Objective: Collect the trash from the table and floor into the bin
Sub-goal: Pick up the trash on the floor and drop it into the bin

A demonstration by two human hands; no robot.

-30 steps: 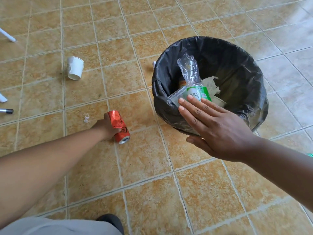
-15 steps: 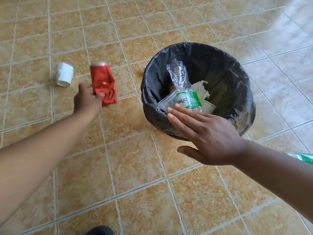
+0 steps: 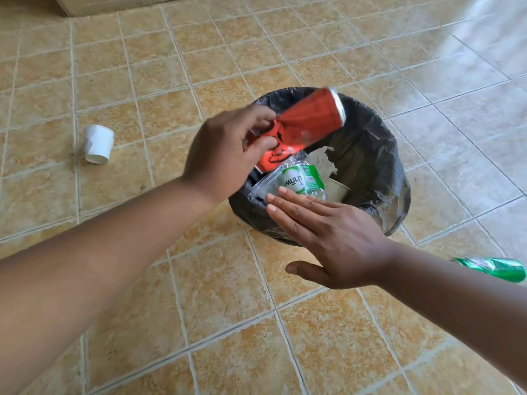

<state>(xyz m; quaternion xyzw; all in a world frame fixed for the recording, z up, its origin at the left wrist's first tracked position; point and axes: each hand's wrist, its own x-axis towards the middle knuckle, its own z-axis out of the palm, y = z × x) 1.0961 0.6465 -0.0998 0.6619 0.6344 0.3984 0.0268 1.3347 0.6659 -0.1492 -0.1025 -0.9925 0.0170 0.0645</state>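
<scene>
A round bin with a black liner (image 3: 382, 178) stands on the tiled floor. Inside it lie a crushed clear bottle with a green label (image 3: 302, 181), crumpled paper (image 3: 322, 161) and a paper cup. My left hand (image 3: 228, 149) grips a dented red can (image 3: 308, 124), tilted over the bin's left side and blurred by motion. My right hand (image 3: 330, 238) hovers flat with fingers spread over the bin's near rim and holds nothing.
A white paper cup (image 3: 98, 143) lies on its side on the floor, left of the bin. A green can (image 3: 496, 269) lies on the floor at the right edge, behind my right forearm. A pale wall base runs along the top left.
My left hand picked the red can up off the floor and carried it right, over the bin. My right hand stayed flat at the bin's near rim.
</scene>
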